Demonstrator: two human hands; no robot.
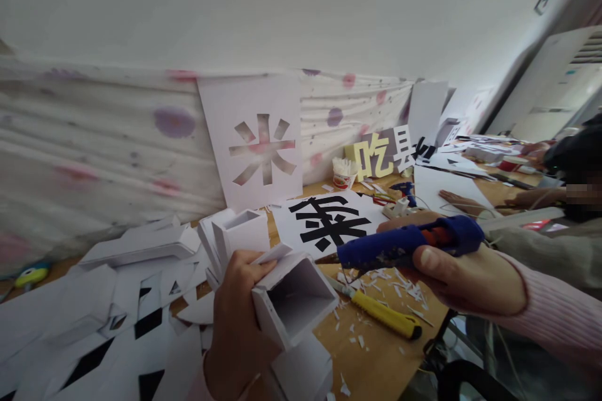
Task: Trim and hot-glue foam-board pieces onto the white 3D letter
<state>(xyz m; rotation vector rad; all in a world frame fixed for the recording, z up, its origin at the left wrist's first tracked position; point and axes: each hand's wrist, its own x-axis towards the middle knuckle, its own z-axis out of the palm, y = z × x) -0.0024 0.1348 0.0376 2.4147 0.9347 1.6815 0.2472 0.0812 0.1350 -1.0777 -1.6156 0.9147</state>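
Note:
Low in the centre, my left hand (242,319) grips a white foam-board box piece (291,297), its open hollow end facing me. To the right, my right hand (446,269) is wrapped round a blue glue gun (399,244), whose front end points left, above and right of the box piece. Below the glue gun a yellow utility knife (385,313) lies on the wooden table (371,369) among white scraps. Behind both hands rests a white sheet with a black character (329,222).
White board pieces (141,250) pile up at the left. A white panel with a cut-out character (254,138) leans on the wall. Yellow and white characters (376,156) stand behind a paper cup (344,174). At the right, another person's hand (458,200) rests on white board.

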